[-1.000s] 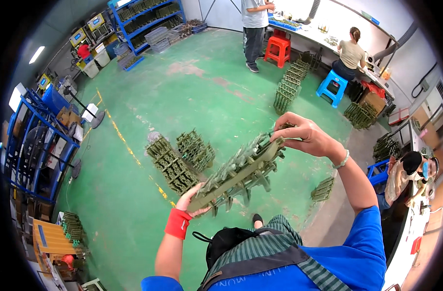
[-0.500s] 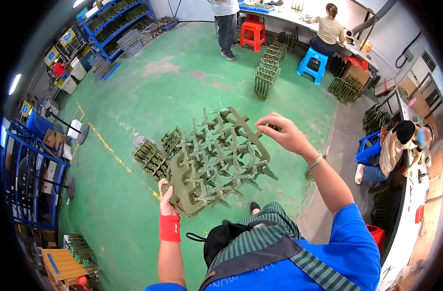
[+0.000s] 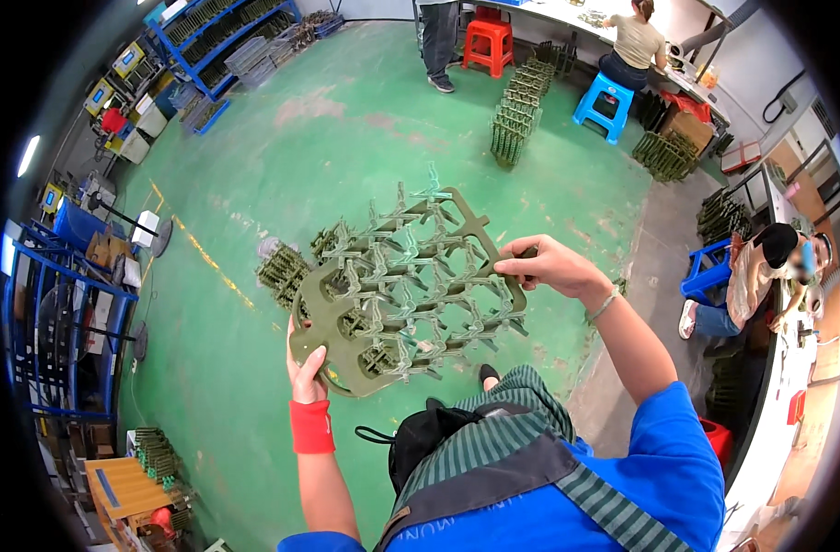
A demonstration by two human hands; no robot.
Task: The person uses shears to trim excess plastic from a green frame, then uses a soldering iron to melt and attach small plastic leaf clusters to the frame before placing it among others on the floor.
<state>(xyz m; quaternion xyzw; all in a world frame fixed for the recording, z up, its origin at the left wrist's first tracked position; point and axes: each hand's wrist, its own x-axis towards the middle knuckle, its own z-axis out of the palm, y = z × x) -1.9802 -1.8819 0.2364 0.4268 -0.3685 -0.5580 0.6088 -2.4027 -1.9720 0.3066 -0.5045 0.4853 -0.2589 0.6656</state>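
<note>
My left hand (image 3: 308,374) grips the olive-green rack (image 3: 346,350) (spiky with paler pieces (image 3: 410,248)); my right hand (image 3: 560,268) pinches its opposite edge.

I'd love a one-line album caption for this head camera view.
Over a green floor, left hand holds an olive-green frame bearing branching pieces, right hand on its opposite end.

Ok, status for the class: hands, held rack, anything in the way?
Left hand gripping left end of green rack. Right fingers on its right edge. Rack held above floor. Similar racks beyond, none blocking either hand.
</note>
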